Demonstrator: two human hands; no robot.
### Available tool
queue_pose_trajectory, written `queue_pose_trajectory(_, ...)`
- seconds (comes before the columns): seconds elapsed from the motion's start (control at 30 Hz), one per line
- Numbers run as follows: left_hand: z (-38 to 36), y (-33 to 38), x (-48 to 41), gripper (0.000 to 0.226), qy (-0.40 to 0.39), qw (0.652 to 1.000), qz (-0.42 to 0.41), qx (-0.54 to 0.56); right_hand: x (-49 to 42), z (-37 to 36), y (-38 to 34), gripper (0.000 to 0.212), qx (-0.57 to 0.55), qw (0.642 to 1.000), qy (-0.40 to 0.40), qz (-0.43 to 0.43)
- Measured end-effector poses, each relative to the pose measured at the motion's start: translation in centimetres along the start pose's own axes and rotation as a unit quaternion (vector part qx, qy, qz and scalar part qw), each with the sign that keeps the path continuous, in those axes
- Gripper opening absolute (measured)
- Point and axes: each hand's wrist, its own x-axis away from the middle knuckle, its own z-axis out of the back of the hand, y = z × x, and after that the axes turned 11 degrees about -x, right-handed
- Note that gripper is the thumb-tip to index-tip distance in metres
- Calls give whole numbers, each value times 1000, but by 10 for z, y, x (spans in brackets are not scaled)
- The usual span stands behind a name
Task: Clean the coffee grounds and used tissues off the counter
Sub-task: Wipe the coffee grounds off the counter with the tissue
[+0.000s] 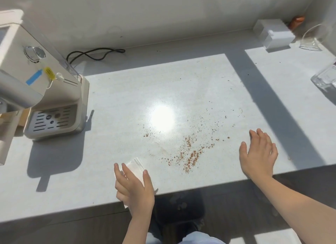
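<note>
1. Brown coffee grounds lie scattered over the pale counter, thickest near the front edge between the two hands, with thinner specks trailing up and to the right.
2. The left hand sits at the counter's front edge, fingers curled around a white tissue; the tissue rests on the surface just left of the grounds, apart from them.
3. The right hand lies flat and spread on the counter, palm down, grasping nothing, just right of the grounds and near the front edge.
4. A cream coffee machine stands at the left, its slotted drip tray facing the front; blue tape and a yellow tag show on its side.
5. A black cord loops on the counter behind the machine, close to the back wall.
6. At the far right corner a white box sits beside a clear glass vessel; another clear glass object stands at the right edge, partly cut off.
7. A bright glare spot of sunlight shines on the counter above the grounds, and broad shadows cross the surface on the right.
</note>
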Motion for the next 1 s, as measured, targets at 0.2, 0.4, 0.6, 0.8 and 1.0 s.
queue_pose_trajectory(0.2, -9, 1, 0, 47, -14, 998, -52, 17, 0, 1, -2, 56, 5, 1000, -5, -5)
queue_pose_trajectory(0.4, -14, -3, -14, 59, -24, 993, -80, -82, 1, 1, -3, 56, 2, 1000, -4, -2)
queue_pose_trajectory(0.6, -4, 5, -79, 59, -41, 979, -141, -140, 2, 3, -4, 56, 6, 1000, -4, -2)
queue_pose_trajectory(0.8, 0, 31, -167, 59, -55, 956, -239, -161, 1, 4, -5, 58, 24, 1000, -3, -8)
queue_pose_trajectory(1.0, -6, 63, -182, 61, -131, 868, -444, -181, -1, -1, -1, 56, 32, 999, -7, -11)
